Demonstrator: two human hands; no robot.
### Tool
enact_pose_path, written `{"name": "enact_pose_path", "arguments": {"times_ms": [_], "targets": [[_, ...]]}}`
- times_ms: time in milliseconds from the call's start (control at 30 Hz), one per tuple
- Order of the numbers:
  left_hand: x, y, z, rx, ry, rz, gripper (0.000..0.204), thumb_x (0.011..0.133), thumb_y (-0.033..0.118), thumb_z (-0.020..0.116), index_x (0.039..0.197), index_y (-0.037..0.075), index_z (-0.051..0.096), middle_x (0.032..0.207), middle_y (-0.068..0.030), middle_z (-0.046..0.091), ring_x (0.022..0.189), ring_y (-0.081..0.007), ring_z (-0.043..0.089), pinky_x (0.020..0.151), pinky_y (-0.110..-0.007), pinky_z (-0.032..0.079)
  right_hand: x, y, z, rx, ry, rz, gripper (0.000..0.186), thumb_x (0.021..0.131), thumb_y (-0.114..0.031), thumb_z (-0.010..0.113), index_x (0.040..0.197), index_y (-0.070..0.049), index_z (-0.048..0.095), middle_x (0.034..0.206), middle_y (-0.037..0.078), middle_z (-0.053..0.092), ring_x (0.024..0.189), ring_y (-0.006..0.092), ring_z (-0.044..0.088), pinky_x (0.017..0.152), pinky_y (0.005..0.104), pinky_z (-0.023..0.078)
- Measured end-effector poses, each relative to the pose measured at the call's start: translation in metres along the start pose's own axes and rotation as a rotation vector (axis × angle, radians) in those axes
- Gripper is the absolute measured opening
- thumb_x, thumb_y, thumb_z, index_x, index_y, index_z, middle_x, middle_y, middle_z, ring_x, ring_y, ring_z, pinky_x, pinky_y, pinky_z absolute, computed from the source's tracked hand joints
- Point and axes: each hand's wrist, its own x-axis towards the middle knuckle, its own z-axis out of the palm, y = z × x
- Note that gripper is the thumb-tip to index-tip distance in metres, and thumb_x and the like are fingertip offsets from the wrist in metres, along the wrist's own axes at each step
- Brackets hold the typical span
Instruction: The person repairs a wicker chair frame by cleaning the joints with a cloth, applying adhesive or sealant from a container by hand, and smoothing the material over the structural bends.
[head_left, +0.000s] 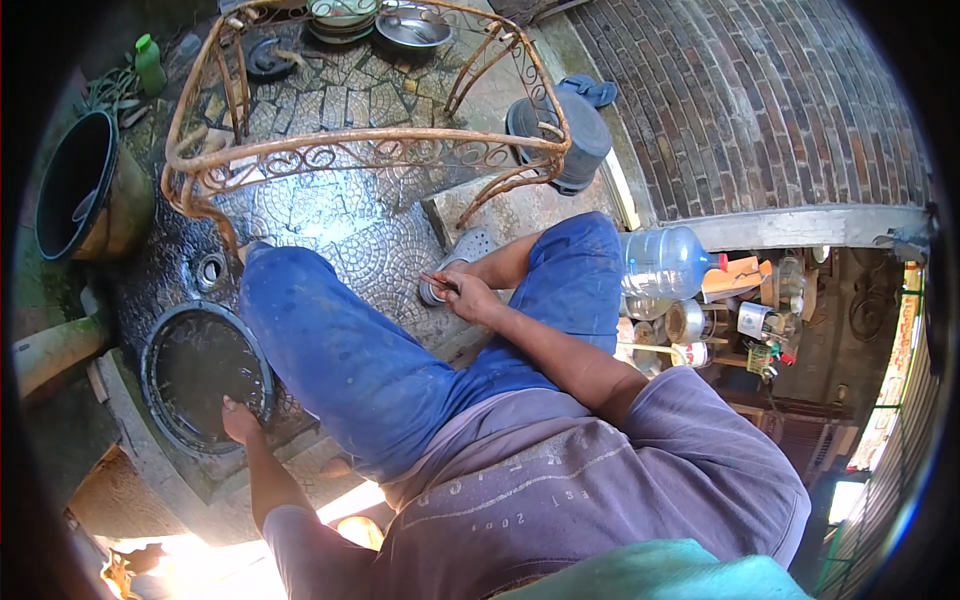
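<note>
My left hand (241, 421) is over the near right part of a round black basin (262, 350) holding murky water (200, 375). Its fingers look curled, and I cannot make out anything in them. Near my right knee, my right hand (470, 299) is closed, with a thin brownish thing (433, 279) at its fingertips, too small to name. Just beyond that hand is a grey clog (472, 246) on my foot. In front of my knees stands a rusty metal frame (370, 136) with scrollwork sides.
A large dark tub (118, 200) stands at the left. Behind the frame are a metal bowl (413, 30) and stacked dishes (342, 18). A grey bucket (575, 140) stands beside the brick wall (750, 110). A water jug (665, 262) and jars lie to my right.
</note>
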Motion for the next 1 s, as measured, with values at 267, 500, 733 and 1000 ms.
{"name": "enact_pose_path", "arguments": {"times_ms": [267,500,733,1000], "targets": [[0.011,-0.018,0.001,-0.021,0.077,-0.188,0.047,0.101,0.036,0.052,0.109,-0.006,0.072,0.108,-0.0294,0.072,0.108,-0.0443,0.068,0.09,-0.055,0.05,0.004,0.008,-0.003,0.005,-0.023,0.011,0.044,0.094,-0.008,0.058,0.138,-0.002,0.06,0.116,0.023,0.071,0.108,0.0363,0.069,0.093,0.0432,0.053],[0.018,-0.032,0.007,0.102,-0.117,-0.049,0.036,0.087,0.02,0.06,0.11,-0.006,0.071,0.113,-0.0272,0.073,0.108,-0.0422,0.07,0.094,-0.05,0.054,0.0,0.032,0.002,0.086,0.111,0.063,0.044,0.096,-0.017,0.063,0.138,-0.004,0.061,0.118,0.024,0.071,0.101,0.0392,0.071,0.09,0.045,0.055],[0.054,-0.06,-0.031,0.421,0.051,0.231,0.031,0.094,0.024,0.058,0.093,-0.001,0.076,0.092,-0.0228,0.075,0.085,-0.0358,0.074,0.075,-0.047,0.057,-0.001,-0.038,-0.022,0.656,0.219,0.271,0.039,0.107,-0.005,0.043,0.145,-0.007,0.052,0.101,0.004,0.063,0.069,0.0091,0.062,0.061,0.0244,0.055],[-0.007,0.162,-0.131,-1.002,0.277,0.222,0.036,0.102,0.025,0.057,0.119,-0.005,0.065,0.111,-0.0113,0.069,0.093,-0.0225,0.067,0.084,-0.039,0.054,-0.006,-0.057,-0.043,0.789,0.238,0.136,0.041,0.107,-0.017,0.052,0.146,-0.003,0.053,0.114,0.005,0.064,0.081,0.0107,0.067,0.066,0.0245,0.057]]}}
